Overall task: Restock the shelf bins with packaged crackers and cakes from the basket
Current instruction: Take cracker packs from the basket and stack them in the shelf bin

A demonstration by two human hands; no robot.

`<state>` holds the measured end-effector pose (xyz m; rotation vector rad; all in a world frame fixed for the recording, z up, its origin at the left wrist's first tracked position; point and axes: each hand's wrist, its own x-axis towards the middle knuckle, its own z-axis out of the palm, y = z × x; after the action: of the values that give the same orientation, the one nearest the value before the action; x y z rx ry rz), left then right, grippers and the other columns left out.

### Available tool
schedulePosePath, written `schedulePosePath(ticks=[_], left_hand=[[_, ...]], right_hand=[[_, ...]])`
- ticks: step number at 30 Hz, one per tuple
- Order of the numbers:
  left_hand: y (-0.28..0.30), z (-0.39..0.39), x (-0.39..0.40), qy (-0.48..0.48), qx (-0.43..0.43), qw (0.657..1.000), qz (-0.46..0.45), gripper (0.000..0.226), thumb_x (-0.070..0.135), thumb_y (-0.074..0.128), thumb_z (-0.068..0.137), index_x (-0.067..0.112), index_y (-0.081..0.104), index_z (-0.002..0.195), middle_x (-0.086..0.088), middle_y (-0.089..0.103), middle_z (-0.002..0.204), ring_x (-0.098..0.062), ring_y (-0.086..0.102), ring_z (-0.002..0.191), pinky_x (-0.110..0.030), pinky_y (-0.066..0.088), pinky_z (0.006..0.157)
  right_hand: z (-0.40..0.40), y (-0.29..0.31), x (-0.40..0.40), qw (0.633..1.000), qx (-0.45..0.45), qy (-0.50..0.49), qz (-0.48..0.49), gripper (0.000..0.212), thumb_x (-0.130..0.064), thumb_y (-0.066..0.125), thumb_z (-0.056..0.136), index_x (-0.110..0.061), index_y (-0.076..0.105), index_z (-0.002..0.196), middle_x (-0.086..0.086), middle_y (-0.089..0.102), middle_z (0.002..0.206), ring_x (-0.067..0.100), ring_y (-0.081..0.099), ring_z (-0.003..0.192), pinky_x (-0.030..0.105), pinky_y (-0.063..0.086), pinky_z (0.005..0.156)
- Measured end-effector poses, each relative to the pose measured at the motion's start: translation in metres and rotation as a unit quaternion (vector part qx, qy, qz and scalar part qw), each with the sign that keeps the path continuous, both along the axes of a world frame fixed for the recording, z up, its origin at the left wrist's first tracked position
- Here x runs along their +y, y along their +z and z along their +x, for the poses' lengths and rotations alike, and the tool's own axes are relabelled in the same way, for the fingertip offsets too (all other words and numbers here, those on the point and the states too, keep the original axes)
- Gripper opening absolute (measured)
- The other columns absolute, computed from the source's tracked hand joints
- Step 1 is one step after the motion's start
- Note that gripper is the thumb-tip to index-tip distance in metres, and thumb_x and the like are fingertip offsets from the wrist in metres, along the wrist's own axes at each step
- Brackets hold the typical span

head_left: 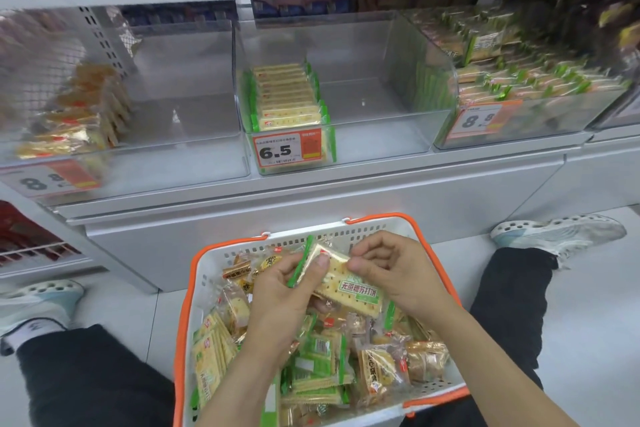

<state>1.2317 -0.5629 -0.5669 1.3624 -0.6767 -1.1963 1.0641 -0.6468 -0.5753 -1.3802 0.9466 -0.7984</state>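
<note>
We record one white basket (207, 274) with orange rim and handles, standing on the floor (588, 340) between our knees, in front of the shelf (311, 184). It holds mixed wrapped crackers and cakes (346, 367), green-edged and gold-wrapped, heaped loosely.

Above the basket's far end we hold one green-edged cracker pack (346, 284) in both hands. Our left hand (280, 291) grips its left end, thumb on top and fingers (320, 263) curled round it. Our right hand (398, 270) pinches its upper edge, the other fingers curled.

On the shelf we note three clear bins. The middle bin (398, 135) carries a 6.5 price tag (289, 151) and one upright row of green-edged cracker packs (285, 97) against its left wall. The left bin (173, 149) holds a few gold-wrapped packs (79, 114) at its left side. The right bin (519, 128) is heaped with green-edged packs, tagged 8.8.

Our shoes (561, 232) rest on the floor at either side.
</note>
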Motion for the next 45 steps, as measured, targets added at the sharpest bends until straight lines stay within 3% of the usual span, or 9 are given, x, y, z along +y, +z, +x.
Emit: schedulePosePath(ticks=[7, 13, 16, 20, 26, 29, 34, 38, 45], left_hand=[[0.002, 0.004, 0.000, 0.025, 0.078, 0.996, 0.029, 0.035, 0.032, 0.070, 0.085, 0.009, 0.073, 0.112, -0.013, 0.076, 0.104, -0.032, 0.069, 0.073, -0.030, 0.061, 0.066], [0.011, 0.009, -0.010, -0.001, 0.076, 0.997, 0.019, 0.037, 0.030, 0.066, 0.085, 0.005, 0.072, 0.112, -0.015, 0.077, 0.101, -0.028, 0.073, 0.080, -0.029, 0.062, 0.068], [0.020, 0.013, -0.015, -0.008, 0.041, 0.999, 0.000, 0.038, 0.029, 0.069, 0.080, 0.007, 0.072, 0.111, -0.012, 0.077, 0.100, -0.027, 0.075, 0.082, -0.029, 0.063, 0.069], [0.039, 0.019, -0.021, -0.018, -0.033, 0.998, -0.050, 0.029, 0.026, 0.071, 0.079, 0.012, 0.075, 0.104, -0.009, 0.078, 0.095, -0.024, 0.075, 0.078, -0.026, 0.061, 0.064], [0.081, 0.045, -0.045, -0.058, -0.168, 0.974, -0.137, 0.035, 0.032, 0.073, 0.085, 0.020, 0.069, 0.118, 0.004, 0.075, 0.111, -0.013, 0.070, 0.106, -0.029, 0.057, 0.090], [0.091, 0.078, -0.068, 0.030, -0.343, 0.927, -0.146, 0.043, 0.040, 0.070, 0.090, 0.022, 0.059, 0.128, 0.010, 0.064, 0.124, -0.006, 0.058, 0.118, -0.026, 0.045, 0.101], [0.075, 0.130, -0.113, 0.045, -0.618, 0.785, 0.005, 0.067, 0.054, 0.057, 0.092, 0.006, 0.049, 0.138, -0.015, 0.052, 0.135, -0.032, 0.038, 0.133, -0.043, 0.023, 0.114], [0.051, 0.134, -0.120, 0.041, -0.697, 0.716, 0.012, 0.068, 0.067, 0.031, 0.084, 0.015, 0.064, 0.111, -0.007, 0.059, 0.107, -0.031, 0.052, 0.109, -0.048, 0.024, 0.108], [0.041, 0.134, -0.117, 0.069, -0.738, 0.670, -0.042, 0.040, 0.047, 0.069, 0.082, 0.016, 0.055, 0.102, -0.004, 0.053, 0.101, -0.029, 0.051, 0.103, -0.050, 0.019, 0.113]], right_hand=[[-0.020, 0.010, -0.008, 0.994, -0.083, -0.047, 0.052, 0.066, -0.044, 0.097, 0.052, -0.002, 0.070, 0.095, 0.019, 0.076, 0.095, 0.033, 0.075, 0.090, 0.044, 0.061, 0.078], [-0.032, 0.029, -0.021, 0.999, -0.045, -0.016, 0.004, 0.026, -0.014, 0.069, 0.082, 0.003, 0.069, 0.103, 0.012, 0.078, 0.098, 0.023, 0.075, 0.091, 0.031, 0.062, 0.074], [-0.031, 0.049, -0.028, 0.987, 0.092, 0.008, -0.134, 0.028, -0.031, 0.065, 0.089, -0.013, 0.072, 0.111, -0.008, 0.076, 0.107, 0.009, 0.070, 0.102, 0.024, 0.057, 0.088], [-0.016, 0.081, -0.036, 0.884, 0.300, 0.076, -0.350, 0.043, -0.057, 0.065, 0.086, -0.042, 0.062, 0.125, -0.037, 0.055, 0.115, -0.019, 0.048, 0.112, 0.001, 0.032, 0.095], [0.018, 0.119, -0.059, 0.844, 0.243, 0.052, -0.475, 0.018, -0.024, 0.073, 0.087, -0.022, 0.073, 0.105, -0.013, 0.072, 0.096, 0.007, 0.064, 0.087, 0.035, 0.055, 0.078], [0.028, 0.145, -0.082, 0.803, 0.218, -0.021, -0.555, 0.019, -0.019, 0.070, 0.088, -0.017, 0.071, 0.106, -0.005, 0.070, 0.099, 0.019, 0.065, 0.092, 0.043, 0.051, 0.077], [0.061, 0.170, -0.127, 0.777, 0.333, -0.001, -0.534, 0.022, -0.014, 0.066, 0.093, -0.021, 0.069, 0.113, -0.002, 0.068, 0.109, 0.025, 0.060, 0.106, 0.039, 0.036, 0.089], [0.091, 0.169, -0.151, 0.773, 0.424, 0.065, -0.467, 0.023, -0.021, 0.067, 0.094, -0.028, 0.070, 0.115, -0.006, 0.070, 0.114, 0.022, 0.062, 0.108, 0.039, 0.047, 0.095], [0.129, 0.161, -0.176, 0.806, 0.445, 0.225, -0.318, 0.017, -0.018, 0.074, 0.089, -0.026, 0.079, 0.103, -0.012, 0.073, 0.094, 0.005, 0.064, 0.085, 0.017, 0.046, 0.076]])
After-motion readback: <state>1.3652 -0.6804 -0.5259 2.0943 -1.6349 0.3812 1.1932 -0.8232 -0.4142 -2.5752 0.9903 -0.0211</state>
